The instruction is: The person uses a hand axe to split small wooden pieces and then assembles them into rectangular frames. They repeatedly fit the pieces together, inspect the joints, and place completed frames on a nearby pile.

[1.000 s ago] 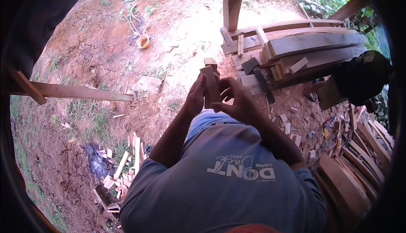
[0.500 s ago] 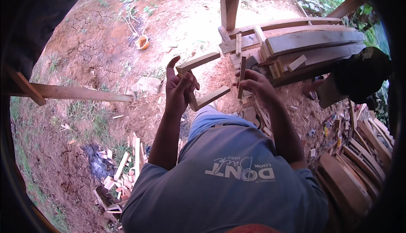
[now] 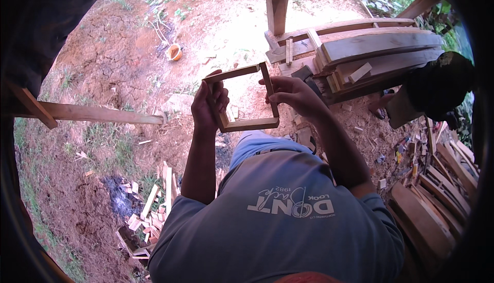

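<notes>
- Evidently, a three-sided wooden frame (image 3: pixel 251 124) is clasped by the left hand (image 3: pixel 207 107).
- A wooden strip (image 3: pixel 266 75) is pinched in the grip of the right hand (image 3: pixel 297 97), at the frame's open side.
- Both are held above the ground (image 3: pixel 103 80).

The person wears a dull grey-blue T-shirt (image 3: pixel 278 236), loose over the back and shoulders, with soft folds. A pale print (image 3: pixel 293 204) sits on it, upside down in this view, mixing bold block letters, looping script, a ringed shape and smaller lettering. The short left sleeve (image 3: pixel 183 208) and right sleeve (image 3: pixel 380 212) look lighter and bluer along parts of their edges. Forearms (image 3: pixel 201 162) and hands (image 3: pixel 296 96) are bare. Below the shirt's hem show a narrow dark band and light blue legwear (image 3: pixel 252 149)
</notes>
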`<state>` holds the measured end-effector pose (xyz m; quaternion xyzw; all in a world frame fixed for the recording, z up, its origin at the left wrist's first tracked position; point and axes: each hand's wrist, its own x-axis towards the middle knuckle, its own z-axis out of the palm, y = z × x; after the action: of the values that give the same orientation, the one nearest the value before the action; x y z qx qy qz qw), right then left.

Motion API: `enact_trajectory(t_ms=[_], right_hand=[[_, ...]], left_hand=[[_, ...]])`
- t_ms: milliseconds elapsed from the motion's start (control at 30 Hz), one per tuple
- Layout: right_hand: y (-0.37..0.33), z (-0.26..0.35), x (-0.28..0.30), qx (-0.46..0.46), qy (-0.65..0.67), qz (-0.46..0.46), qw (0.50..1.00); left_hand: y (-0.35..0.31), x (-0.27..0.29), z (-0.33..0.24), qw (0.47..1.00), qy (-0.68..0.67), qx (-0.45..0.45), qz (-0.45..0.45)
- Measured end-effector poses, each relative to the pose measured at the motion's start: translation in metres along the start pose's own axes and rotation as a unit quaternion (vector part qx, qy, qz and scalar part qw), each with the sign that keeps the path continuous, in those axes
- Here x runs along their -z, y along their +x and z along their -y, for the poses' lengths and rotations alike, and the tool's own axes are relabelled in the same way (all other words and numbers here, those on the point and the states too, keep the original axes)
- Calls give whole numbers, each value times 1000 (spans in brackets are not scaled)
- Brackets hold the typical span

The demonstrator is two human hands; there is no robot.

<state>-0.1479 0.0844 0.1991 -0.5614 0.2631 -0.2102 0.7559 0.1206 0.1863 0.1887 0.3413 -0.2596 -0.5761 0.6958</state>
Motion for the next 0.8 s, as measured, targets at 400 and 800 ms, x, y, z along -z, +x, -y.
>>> enact_trajectory(t_ms=[400,800], right_hand=[[-11,2,-4,61,29,-63,996],[-18,1,-8,36,16,-41,998]], left_hand=[[-2,-1,6,1000,-14,4,-2],[-3,-3,11,1000,4,13,-7]])
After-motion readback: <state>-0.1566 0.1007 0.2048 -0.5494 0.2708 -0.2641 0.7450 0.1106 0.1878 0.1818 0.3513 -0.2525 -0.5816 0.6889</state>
